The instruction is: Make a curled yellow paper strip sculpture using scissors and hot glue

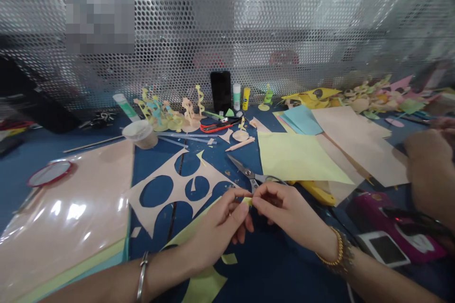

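My left hand (222, 229) and my right hand (284, 203) meet over the near middle of the blue table, fingertips pinched together. Between them shows a small yellow paper piece (248, 201), gripped at both sides. Just beyond my fingers lie metal scissors (247, 169), their blades pointing away to the left. To the left is a pale pink paper sheet (177, 196) with several round holes cut out. Under and beside my left hand lie yellow-green paper offcuts (206, 286), partly hidden by the hand and forearm.
Plastic-wrapped paper (88, 189) covers the left side. Behind stand a paper tub (140, 133), curled paper figures (167, 116), a phone (221, 91) and glue sticks (236, 97). Paper sheets (298, 156) and a purple device (408, 227) lie right, near another person's arm (428, 165).
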### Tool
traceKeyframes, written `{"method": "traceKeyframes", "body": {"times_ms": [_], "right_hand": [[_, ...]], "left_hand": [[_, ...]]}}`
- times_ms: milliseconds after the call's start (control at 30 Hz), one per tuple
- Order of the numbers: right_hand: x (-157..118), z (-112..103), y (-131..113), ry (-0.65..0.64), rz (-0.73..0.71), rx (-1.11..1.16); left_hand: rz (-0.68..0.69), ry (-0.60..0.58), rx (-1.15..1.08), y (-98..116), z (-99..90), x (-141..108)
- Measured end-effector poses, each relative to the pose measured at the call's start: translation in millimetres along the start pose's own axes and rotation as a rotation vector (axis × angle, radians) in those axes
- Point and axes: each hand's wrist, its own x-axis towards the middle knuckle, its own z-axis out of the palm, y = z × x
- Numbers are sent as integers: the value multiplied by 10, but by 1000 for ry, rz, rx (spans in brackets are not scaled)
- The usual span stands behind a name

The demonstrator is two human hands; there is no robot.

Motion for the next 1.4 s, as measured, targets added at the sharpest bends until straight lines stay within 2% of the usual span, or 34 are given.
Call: {"method": "traceKeyframes", "body": {"times_ms": [367, 833, 1400], "right_hand": [[16, -4, 17, 0, -26, -47], [6, 2, 1, -12, 2, -20], [21, -3, 17, 8, -15, -13]], "left_hand": [[-64, 35, 107, -4, 0, 56], [-69, 83, 58, -35, 0, 74], [-65, 15, 71, 6, -16, 50]]}}
